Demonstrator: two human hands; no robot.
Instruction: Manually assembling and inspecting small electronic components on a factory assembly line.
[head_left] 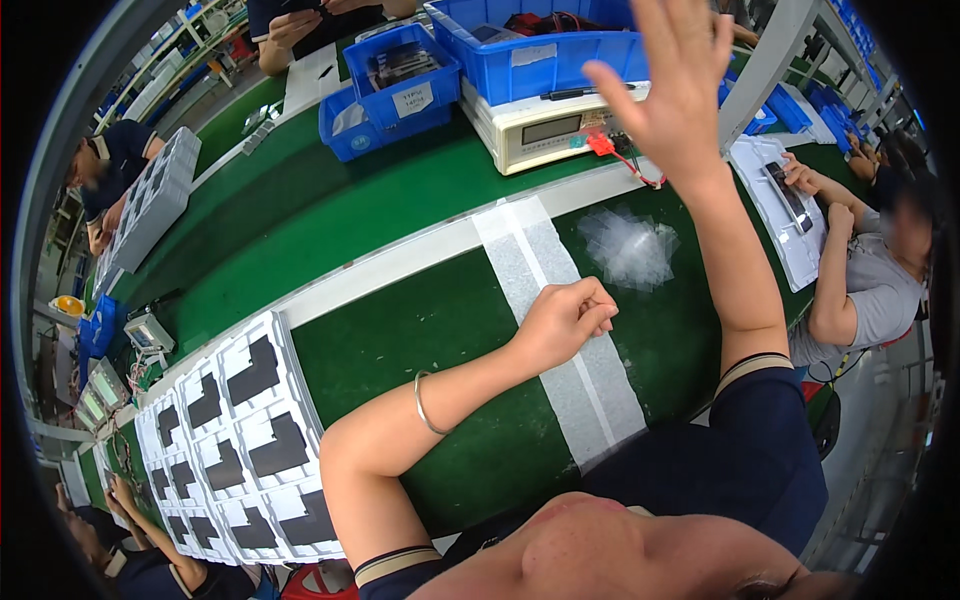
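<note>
My left hand is closed in a loose fist above a white strip that runs across the green work mat. Nothing shows between its curled fingers, and a metal bangle circles that wrist. My right hand is raised high with the fingers spread and holds nothing. In the view it overlaps the edge of a blue bin and a bench meter with red clip leads. A loose pile of thin clear film pieces lies on the mat just beyond my left hand.
At left stands a white compartment tray with several black L-shaped pieces. Smaller blue bins stand at the back. A grey metal post rises at right. Several people sit around the bench; one at right handles a dark flat device over a white tray.
</note>
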